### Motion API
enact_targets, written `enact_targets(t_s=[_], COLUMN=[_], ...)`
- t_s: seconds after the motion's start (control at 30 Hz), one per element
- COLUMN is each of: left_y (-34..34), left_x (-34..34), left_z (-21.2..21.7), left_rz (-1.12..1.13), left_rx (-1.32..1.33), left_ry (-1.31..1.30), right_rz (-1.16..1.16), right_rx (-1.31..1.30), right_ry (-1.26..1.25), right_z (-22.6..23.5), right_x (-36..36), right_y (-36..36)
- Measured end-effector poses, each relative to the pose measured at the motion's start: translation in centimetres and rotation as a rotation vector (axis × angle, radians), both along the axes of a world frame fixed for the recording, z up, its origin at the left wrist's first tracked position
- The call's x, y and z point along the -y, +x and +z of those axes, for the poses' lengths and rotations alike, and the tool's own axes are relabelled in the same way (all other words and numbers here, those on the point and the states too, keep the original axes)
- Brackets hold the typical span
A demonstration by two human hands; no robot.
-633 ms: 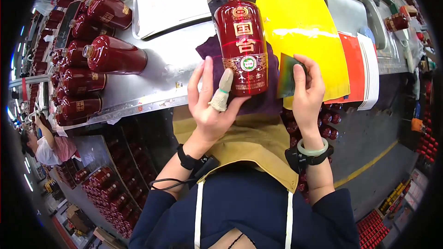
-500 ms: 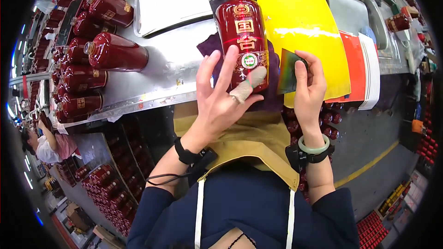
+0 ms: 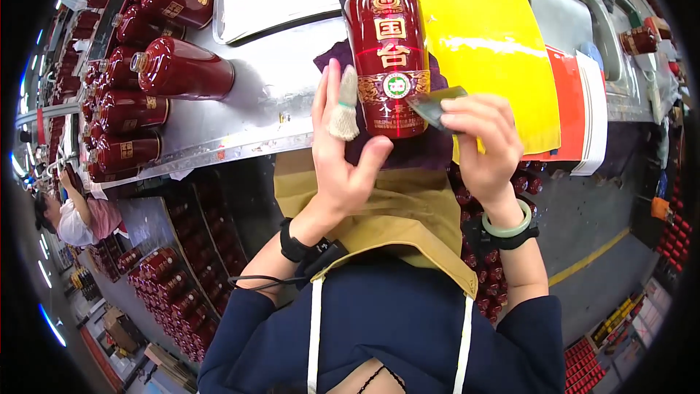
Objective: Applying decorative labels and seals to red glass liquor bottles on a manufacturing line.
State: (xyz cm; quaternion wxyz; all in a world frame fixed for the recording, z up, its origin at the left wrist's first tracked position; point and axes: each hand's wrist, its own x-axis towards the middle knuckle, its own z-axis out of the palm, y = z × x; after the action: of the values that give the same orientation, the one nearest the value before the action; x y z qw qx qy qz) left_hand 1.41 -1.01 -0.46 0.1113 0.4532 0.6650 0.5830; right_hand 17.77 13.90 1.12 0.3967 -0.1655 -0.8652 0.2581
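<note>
A dark red glass bottle (image 3: 389, 40) with gold lettering lies on its back on a purple cloth (image 3: 437, 147), its neck pointing away from me. A round green-and-white sticker (image 3: 397, 86) sits on its lower front. Along the bottle's lower left side is my left hand (image 3: 341, 157), open with fingers stretched and thumb spread. One of its fingers wears a pale fabric finger sleeve (image 3: 345, 113). My right hand (image 3: 487, 138) pinches a thin, dark green translucent scraper-like sheet (image 3: 436, 106). That sheet's edge reaches the bottle's lower right front, beside the sticker.
Several red bottles (image 3: 186, 69) crowd the left of the metal table (image 3: 273, 76). White sheets lie in a tray (image 3: 220, 11) at the back. Yellow sheet (image 3: 488, 58) and red sheet (image 3: 565, 106) lie to the right. Another person (image 3: 76, 215) is at far left.
My left hand has moved off the bottle's front to its left side. My right hand has turned and brought the green sheet left, onto the bottle's lower right front.
</note>
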Motion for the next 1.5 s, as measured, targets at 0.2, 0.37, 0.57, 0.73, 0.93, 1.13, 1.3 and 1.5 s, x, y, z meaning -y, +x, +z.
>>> enact_targets(t_s=[0.2,0.37,0.57,0.73,0.93,1.13,1.3,1.5], left_y=[0.2,0.0,-0.1,-0.3,-0.6,-2.0,-1.3,-1.0], left_x=[-0.6,-0.6,-0.4,-0.3,-0.4,0.4,-0.3,-1.4], left_z=[-0.7,-0.7,-1.3,-1.5,-1.7,-1.5,-0.6,-0.5], left_rz=[-0.100,-0.129,-0.150,-0.091,-0.034,-0.086,-0.039,0.074], left_rx=[0.547,0.583,0.582,0.517,0.454,0.395,-0.075,-0.165], left_ry=[-0.093,-0.037,0.086,0.102,0.090,0.111,0.039,-0.031], right_rz=[0.225,0.142,0.169,0.403,0.022,0.620,0.130,0.500], right_rx=[-0.024,0.011,0.099,0.088,0.191,0.140,0.023,0.006], right_ry=[0.126,0.219,0.339,0.498,0.573,0.611,0.398,0.423], right_z=[0.0,2.9,4.7,3.8,7.4,7.5,6.7,3.4], right_x=[-0.2,0.4,0.1,0.4,-4.8,-1.5,-5.9,-3.4], right_y=[1.0,-0.5,-1.1,-3.3,-9.7,-7.7,-8.1,-3.6])
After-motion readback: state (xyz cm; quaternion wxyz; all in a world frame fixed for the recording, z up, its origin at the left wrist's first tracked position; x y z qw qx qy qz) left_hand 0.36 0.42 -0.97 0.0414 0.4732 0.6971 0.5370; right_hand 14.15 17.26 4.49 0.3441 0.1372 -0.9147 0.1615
